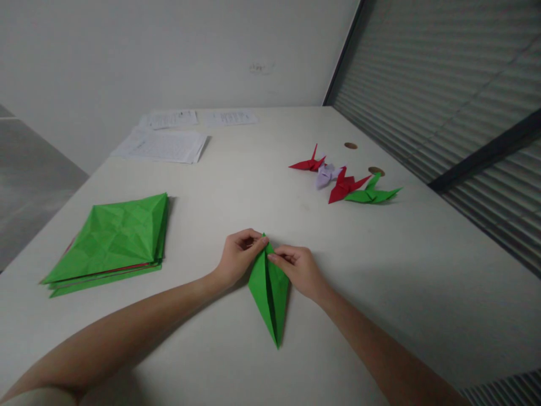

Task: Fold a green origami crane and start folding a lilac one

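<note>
A folded piece of green origami paper (270,287), long and kite-shaped with a slit down its middle, lies on the white table with its sharp tip toward me. My left hand (240,254) pinches its far upper end between thumb and fingers. On the right edge near the same end, my right hand (299,268) grips the paper with thumb and forefinger. Both hands are closed, and the fingers hide part of the upper folds.
Creased sheets, mostly green, form a stack (122,234) at the left. Several folded paper cranes (344,186) in red, lilac and green sit at the right, near two round holes in the table (262,180). Printed papers (164,145) lie far left. Window blinds (443,84) border the right side.
</note>
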`<state>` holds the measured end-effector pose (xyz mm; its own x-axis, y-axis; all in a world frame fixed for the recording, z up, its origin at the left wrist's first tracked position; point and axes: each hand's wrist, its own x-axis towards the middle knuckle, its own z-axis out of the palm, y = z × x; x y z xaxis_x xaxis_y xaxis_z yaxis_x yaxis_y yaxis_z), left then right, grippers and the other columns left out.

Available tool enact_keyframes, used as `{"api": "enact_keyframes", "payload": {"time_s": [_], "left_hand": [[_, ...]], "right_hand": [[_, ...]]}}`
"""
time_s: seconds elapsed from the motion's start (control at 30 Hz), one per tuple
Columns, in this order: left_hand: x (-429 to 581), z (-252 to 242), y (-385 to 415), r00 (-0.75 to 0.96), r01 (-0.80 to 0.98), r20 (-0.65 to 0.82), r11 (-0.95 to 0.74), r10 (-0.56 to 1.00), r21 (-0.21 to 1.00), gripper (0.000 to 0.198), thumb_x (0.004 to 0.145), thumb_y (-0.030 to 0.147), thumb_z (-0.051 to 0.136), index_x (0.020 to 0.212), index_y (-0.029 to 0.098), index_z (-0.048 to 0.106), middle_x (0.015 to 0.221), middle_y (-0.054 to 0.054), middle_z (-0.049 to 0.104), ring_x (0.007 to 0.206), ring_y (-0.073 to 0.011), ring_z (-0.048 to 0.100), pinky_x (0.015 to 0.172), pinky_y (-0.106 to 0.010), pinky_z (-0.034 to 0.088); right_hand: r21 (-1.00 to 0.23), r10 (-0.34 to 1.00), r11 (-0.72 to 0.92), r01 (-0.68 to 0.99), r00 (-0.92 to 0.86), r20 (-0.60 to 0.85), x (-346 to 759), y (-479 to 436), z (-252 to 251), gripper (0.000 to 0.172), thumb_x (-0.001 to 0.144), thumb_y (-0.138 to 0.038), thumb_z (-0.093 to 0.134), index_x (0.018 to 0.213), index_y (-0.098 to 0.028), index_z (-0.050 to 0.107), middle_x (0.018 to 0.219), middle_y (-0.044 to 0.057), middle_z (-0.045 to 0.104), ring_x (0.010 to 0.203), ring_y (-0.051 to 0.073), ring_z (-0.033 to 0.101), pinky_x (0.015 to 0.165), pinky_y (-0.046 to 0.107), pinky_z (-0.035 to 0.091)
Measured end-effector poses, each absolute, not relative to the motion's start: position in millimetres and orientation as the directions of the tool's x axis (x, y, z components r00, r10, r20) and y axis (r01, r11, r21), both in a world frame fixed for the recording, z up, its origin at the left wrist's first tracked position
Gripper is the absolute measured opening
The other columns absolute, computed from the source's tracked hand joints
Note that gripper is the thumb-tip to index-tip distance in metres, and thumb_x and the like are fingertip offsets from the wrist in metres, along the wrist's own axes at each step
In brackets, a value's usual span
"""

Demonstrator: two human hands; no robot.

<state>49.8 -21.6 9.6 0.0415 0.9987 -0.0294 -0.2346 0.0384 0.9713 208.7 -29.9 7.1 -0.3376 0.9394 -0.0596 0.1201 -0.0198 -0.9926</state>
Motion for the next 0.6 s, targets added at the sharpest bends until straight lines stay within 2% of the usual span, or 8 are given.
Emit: {"api": "enact_keyframes", "payload": {"time_s": [0.1,0.23,0.37,0.47,0.6], "left_hand": [[50.4,11.1,-22.2,0.051,-0.249,-0.037,0.048,0.998,0.967,0.021,0.07,0.033,0.079,0.068,0.015,0.069,0.063,0.001,0.063,0.055,-0.0082,0.053,0.054,-0.021,0.042],[50.5,8.1,-22.0,0.043,-0.267,-0.037,0.047,0.998,0.963,0.021,0.071,0.036,0.079,0.078,0.016,0.075,0.081,-0.005,0.072,0.066,-0.0122,0.061,0.058,-0.023,0.046],[50.3,4.5,-21.3,0.025,-0.249,-0.064,0.068,0.998,0.966,0.026,0.071,0.039,0.079,0.081,0.016,0.076,0.085,-0.008,0.074,0.069,-0.0151,0.063,0.06,-0.026,0.049],[50.7,7.1,-21.3,0.04,-0.28,-0.099,0.106,0.994,0.954,0.032,0.071,0.04,0.079,0.091,0.016,0.076,0.086,-0.009,0.074,0.072,-0.0163,0.065,0.066,-0.028,0.052],[52.1,13.8,-23.5,0.202,-0.257,-0.142,0.192,0.969,0.947,0.046,0.07,0.047,0.08,0.099,0.012,0.075,0.089,-0.01,0.074,0.077,-0.0185,0.066,0.072,-0.03,0.052]], "right_hand": [[-0.987,0.944,0.026,0.16,-0.33,-0.029,210.0,-28.9,5.7,0.024,0.079,-0.038,0.061,0.066,-0.018,0.064,0.06,-0.002,0.055,0.058,0.012,0.046,0.053,0.026,0.035],[-0.975,0.944,0.079,0.208,-0.33,0.006,211.2,-28.9,5.9,0.029,0.082,-0.039,0.06,0.063,-0.018,0.063,0.059,-0.002,0.051,0.058,0.012,0.045,0.054,0.025,0.035],[-0.982,0.938,0.081,0.173,-0.346,0.016,211.0,-29.6,8.7,0.029,0.083,-0.04,0.06,0.065,-0.018,0.065,0.06,-0.001,0.053,0.058,0.012,0.046,0.054,0.025,0.036],[-0.983,0.946,0.062,0.172,-0.324,0.003,211.9,-28.2,8.2,0.028,0.082,-0.042,0.061,0.07,-0.019,0.068,0.062,0.0,0.058,0.059,0.014,0.049,0.054,0.025,0.038],[-0.976,0.978,0.071,0.205,-0.206,0.028,216.7,-23.5,5.5,0.03,0.082,-0.046,0.06,0.071,-0.019,0.069,0.063,0.002,0.06,0.059,0.016,0.051,0.054,0.026,0.04]]}}
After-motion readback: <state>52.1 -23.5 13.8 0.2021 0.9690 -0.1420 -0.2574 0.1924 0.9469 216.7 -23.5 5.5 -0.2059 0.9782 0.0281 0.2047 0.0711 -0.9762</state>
